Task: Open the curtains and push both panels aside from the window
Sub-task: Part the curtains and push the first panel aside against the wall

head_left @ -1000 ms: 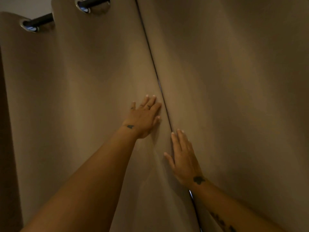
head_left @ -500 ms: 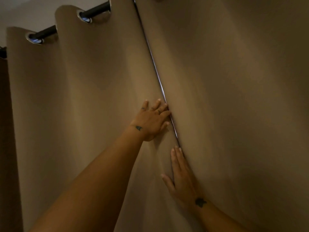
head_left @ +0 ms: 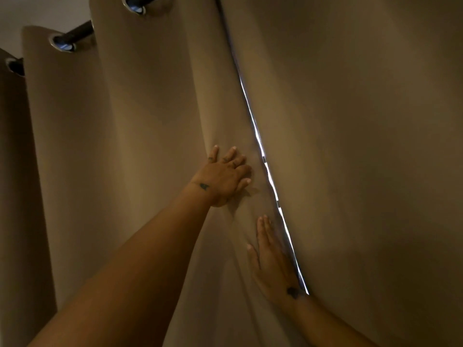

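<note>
Two beige curtain panels hang in front of me. The left panel (head_left: 140, 146) hangs in folds from metal eyelets; the right panel (head_left: 350, 146) is smooth and wide. Between them runs a thin bright slit of daylight (head_left: 258, 141). My left hand (head_left: 223, 179) presses flat on the left panel just left of its inner edge, fingers spread, and the cloth wrinkles beside it. Lower down, my right hand (head_left: 271, 266) lies flat on the same panel, fingers straight, its outer edge right at the slit. Neither hand visibly grips the fabric.
A dark curtain rod (head_left: 80, 33) crosses the top left through two shiny eyelets (head_left: 62, 45). A pale wall or ceiling (head_left: 37, 11) shows above it. A darker strip of curtain (head_left: 15, 196) fills the far left. The room is dim.
The seam between the panels has opened into a lit slit. Both hands have pushed the left panel's edge slightly leftward, and its folds have deepened.
</note>
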The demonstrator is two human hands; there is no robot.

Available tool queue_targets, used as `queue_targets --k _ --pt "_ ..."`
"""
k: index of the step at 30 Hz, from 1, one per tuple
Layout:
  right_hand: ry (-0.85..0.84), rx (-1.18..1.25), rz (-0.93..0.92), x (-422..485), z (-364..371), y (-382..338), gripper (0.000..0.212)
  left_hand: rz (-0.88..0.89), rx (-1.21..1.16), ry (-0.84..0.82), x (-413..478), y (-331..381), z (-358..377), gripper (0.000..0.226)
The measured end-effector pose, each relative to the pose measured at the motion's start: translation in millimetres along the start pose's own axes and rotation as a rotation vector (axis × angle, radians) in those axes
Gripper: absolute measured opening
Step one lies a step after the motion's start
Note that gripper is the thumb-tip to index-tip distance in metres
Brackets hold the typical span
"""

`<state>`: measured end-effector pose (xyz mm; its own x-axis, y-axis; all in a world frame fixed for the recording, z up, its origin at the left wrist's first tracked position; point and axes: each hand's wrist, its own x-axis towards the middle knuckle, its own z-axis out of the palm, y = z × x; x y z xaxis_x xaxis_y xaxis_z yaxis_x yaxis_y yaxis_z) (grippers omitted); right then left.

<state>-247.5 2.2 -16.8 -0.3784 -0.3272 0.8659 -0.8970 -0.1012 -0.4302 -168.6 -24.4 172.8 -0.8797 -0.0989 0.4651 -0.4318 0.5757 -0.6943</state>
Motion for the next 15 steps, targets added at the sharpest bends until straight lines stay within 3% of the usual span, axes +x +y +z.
queue_targets --k 8,15 --pt "-0.142 0.059 -0.025 5.1 10.9 -1.8 0.053 -0.043 -0.008 0.051 -6.7 -17.8 21.5 0.052" --pt "-0.088 0.155 -0.107 3.9 34.9 -15.0 0.047 -0.099 0.036 0.012 -20.5 -45.6 45.1 0.056"
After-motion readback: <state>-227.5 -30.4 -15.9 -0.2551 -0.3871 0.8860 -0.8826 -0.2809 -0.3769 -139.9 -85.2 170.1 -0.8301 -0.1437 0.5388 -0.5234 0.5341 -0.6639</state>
